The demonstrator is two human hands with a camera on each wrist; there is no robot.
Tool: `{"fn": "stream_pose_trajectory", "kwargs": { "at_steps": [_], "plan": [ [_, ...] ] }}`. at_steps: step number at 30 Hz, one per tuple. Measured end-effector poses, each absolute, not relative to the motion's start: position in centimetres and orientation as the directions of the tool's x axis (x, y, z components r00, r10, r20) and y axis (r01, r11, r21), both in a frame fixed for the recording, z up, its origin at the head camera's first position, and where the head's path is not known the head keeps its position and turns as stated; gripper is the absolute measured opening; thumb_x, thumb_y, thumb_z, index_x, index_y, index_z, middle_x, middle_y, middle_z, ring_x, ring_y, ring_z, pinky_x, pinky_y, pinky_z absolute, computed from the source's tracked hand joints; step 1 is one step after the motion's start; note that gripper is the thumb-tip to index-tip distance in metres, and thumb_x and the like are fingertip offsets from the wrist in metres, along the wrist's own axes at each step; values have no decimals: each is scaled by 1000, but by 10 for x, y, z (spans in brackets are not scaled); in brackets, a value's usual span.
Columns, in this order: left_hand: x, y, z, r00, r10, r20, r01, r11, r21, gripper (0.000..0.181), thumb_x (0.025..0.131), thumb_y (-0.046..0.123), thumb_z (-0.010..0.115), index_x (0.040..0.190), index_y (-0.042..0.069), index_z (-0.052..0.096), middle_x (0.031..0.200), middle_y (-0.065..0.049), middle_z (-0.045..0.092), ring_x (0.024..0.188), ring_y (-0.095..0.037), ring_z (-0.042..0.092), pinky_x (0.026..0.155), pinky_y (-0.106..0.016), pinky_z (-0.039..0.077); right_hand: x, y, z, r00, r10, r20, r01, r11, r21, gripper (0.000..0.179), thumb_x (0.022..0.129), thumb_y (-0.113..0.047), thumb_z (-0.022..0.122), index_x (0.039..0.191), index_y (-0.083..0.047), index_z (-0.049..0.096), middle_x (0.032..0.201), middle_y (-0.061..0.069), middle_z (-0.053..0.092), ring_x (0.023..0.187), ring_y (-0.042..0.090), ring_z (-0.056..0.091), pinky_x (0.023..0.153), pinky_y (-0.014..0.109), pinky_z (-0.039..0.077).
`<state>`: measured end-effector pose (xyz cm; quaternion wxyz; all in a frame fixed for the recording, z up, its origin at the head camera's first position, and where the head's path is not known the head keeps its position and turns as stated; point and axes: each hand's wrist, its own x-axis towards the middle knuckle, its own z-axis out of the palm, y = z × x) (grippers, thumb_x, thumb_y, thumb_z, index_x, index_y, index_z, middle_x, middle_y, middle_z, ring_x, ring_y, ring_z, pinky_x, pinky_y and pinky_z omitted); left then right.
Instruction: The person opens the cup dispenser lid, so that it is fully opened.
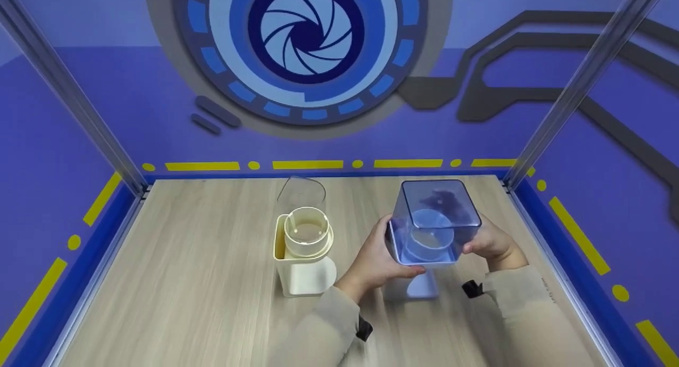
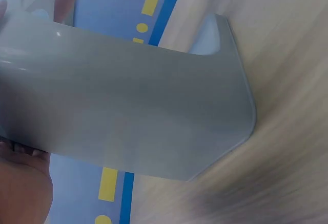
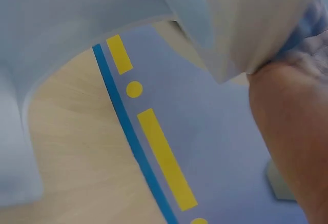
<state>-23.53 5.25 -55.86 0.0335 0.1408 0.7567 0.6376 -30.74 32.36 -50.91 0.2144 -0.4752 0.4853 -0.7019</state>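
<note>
"Blue container: where is it?"

"Between the two hands, upright, its clear cover rising above them and its foot below. I cannot tell whether the foot touches the table."

"How does the left hand lie?"

"It grips the near left side, thumb stretched along the front just under the rim, pointing toward the other hand. Most of its fingers are hidden from above. The forearm slants up to the right."

"And the right hand?"

"It holds the opposite side, thumb against the near edge, fingers mostly hidden. The wrist bends inward and the forearm slants up to the left."

"Anything else near?"

"Inside, between the hands, a round cup shows through the cover. Left of the left hand, apart from it, stands a cream container with a clear cup in its top."
</note>
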Motion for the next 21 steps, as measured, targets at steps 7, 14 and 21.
{"fn": "stream_pose_trajectory", "kwargs": {
  "at_steps": [7,14,21],
  "plan": [
    [-236,55,-560,-963,238,122,163,159,974,132,65,33,112,173,24,36,165,0,55,148,-20,56,132,-46,44,-289,322,-483,-586,-677,445,-204,-408,-890,119,95,-23,89,182,-12,9,184,15,34,165,27,45,135,37,44],
    [-235,57,-561,-965,226,129,166,150,975,130,65,33,112,171,24,38,161,1,57,146,-19,56,132,-46,44,-275,315,-466,-694,-526,492,-293,-417,-860,119,93,-25,92,181,-10,14,178,18,41,158,29,51,129,37,51],
    [-234,57,-563,-967,235,95,133,151,979,127,69,36,110,172,30,35,166,4,53,152,-18,53,134,-48,44,-272,310,-467,-760,-490,427,-356,-236,-904,107,81,4,88,173,-4,35,161,12,60,147,24,61,123,30,54]
  ]
}}
